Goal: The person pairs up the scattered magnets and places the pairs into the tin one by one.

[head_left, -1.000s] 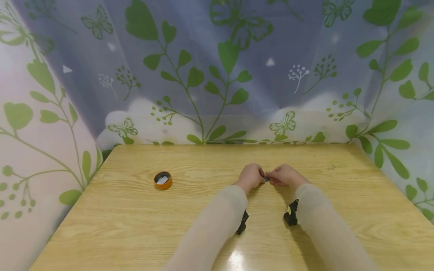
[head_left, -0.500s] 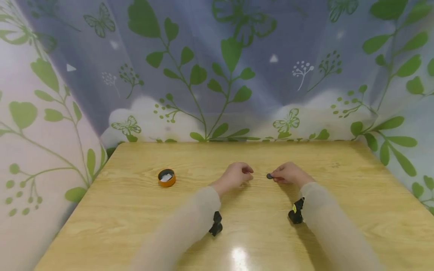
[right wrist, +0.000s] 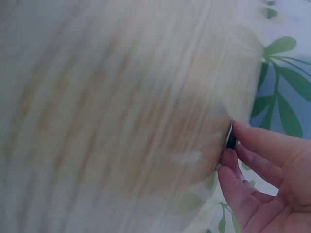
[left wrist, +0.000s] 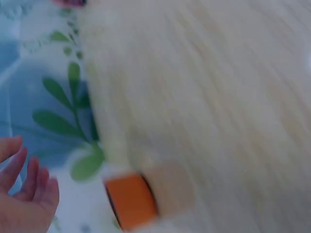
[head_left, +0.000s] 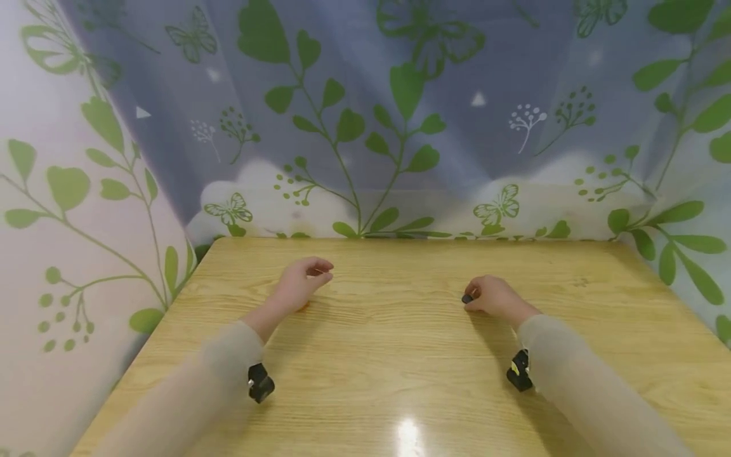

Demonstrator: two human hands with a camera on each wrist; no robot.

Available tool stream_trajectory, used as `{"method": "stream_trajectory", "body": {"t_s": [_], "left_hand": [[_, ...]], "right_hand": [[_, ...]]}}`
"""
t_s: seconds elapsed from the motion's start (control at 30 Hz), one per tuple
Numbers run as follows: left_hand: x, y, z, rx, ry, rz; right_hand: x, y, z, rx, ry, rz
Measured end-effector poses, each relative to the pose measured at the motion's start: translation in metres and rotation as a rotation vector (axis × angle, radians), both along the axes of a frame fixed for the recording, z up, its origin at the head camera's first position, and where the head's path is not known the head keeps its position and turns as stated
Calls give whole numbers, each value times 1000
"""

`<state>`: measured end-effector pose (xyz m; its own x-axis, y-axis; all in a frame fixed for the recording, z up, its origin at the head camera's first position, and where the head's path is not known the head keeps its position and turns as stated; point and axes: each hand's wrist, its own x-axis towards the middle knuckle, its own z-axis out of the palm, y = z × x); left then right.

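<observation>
A small dark round disc is pinched between the thumb and fingertips of my right hand, held over the right part of the wooden table. In the right wrist view the disc appears edge-on between the fingertips. My left hand has its fingers extended, with nothing in them, at the left side of the table. It covers nearly all of a round orange container in the head view. The left wrist view shows the container's orange side to the right of the hand.
The wooden table reaches back to a curtain printed with leaves and butterflies. Similar printed cloth hangs at both sides. A black wrist camera sits on the left sleeve and another black camera on the right.
The hands were together at the disc. My left hand has let go and moved left to the orange container, while my right hand keeps the disc, turning it slightly. The head view has shifted.
</observation>
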<state>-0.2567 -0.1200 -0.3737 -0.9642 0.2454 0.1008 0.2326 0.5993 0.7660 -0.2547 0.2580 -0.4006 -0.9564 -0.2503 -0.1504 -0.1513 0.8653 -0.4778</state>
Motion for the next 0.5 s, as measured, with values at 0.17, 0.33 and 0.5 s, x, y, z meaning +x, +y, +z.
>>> {"method": "stream_trajectory", "body": {"t_s": [0.17, 0.33, 0.5], "left_hand": [[-2, -38, -7, -54, -28, 64], [-5, -63, -18, -71, -210, 70], [-9, -71, -29, -98, -341, 58]], "right_hand": [[0, -2, -3, 23, 53, 3], [-4, -1, -7, 9, 69, 4], [-5, 1, -6, 6, 58, 6]]}}
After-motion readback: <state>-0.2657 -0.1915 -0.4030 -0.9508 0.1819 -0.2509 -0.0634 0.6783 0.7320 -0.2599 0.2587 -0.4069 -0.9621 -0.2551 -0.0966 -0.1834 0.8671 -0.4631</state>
